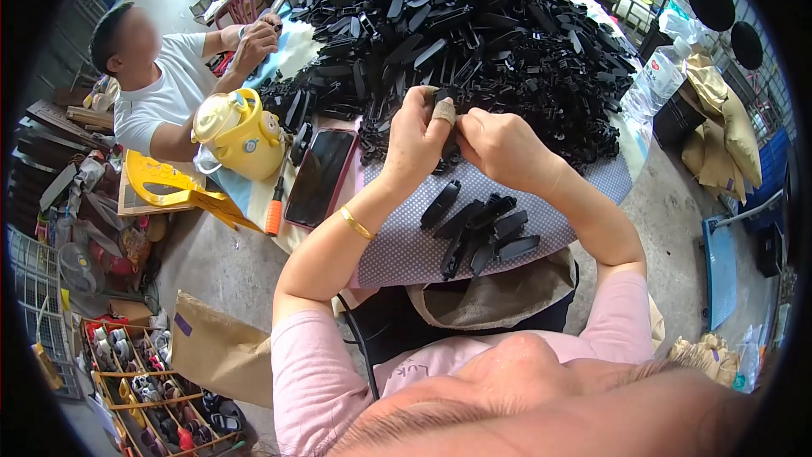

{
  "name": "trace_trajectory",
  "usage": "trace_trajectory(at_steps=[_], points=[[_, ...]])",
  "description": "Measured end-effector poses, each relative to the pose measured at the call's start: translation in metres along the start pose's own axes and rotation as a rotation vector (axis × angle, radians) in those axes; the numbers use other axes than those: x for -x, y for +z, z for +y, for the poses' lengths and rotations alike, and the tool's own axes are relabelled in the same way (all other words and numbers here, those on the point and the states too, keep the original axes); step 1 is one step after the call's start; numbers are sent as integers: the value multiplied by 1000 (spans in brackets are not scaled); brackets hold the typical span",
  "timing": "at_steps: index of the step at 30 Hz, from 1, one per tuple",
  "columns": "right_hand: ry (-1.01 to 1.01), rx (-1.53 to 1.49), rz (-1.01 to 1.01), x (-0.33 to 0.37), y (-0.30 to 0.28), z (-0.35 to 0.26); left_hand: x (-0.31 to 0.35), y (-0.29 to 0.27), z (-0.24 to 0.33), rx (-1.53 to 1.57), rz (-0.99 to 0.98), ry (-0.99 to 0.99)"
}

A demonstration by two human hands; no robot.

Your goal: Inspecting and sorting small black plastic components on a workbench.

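Note:
Close together at the table's middle, both my hands are closed around a small black plastic part (pixel 445 95). My left hand (pixel 418 137) pinches it between thumb and fingers, with a tan wrap on one digit. My right hand (pixel 506 145) presses its curled fingers against the part's right side; exactly what they pinch is hidden. Just beyond them rises a large heap of black plastic parts (pixel 474 25). A small group of black clip-like pieces (pixel 482 224) lies nearer me on the dotted tablecloth (pixel 397 241).
Left of my forearm lie a phone (pixel 323 176) and an orange-handled screwdriver (pixel 275 206), near a yellow jug (pixel 241 135). Across the left side a person in a white shirt (pixel 165 93) handles something small. A clear plastic bottle (pixel 658 80) stands at the right edge.

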State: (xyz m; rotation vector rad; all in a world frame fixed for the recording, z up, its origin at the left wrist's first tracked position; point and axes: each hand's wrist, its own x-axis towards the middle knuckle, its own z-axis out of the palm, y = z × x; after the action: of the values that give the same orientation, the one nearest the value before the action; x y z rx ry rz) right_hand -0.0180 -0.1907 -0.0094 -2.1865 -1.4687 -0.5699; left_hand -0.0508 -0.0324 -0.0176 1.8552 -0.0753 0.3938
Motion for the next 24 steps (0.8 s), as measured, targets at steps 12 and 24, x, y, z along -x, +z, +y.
trace_trajectory(at_steps=[12, 24], points=[[180, -389, -129, -7, -7, 9, 1, 2, -5, -111, 174, 105], [0, 412, -88, -41, 11, 90, 17, 9, 7, -170, -685, 475]])
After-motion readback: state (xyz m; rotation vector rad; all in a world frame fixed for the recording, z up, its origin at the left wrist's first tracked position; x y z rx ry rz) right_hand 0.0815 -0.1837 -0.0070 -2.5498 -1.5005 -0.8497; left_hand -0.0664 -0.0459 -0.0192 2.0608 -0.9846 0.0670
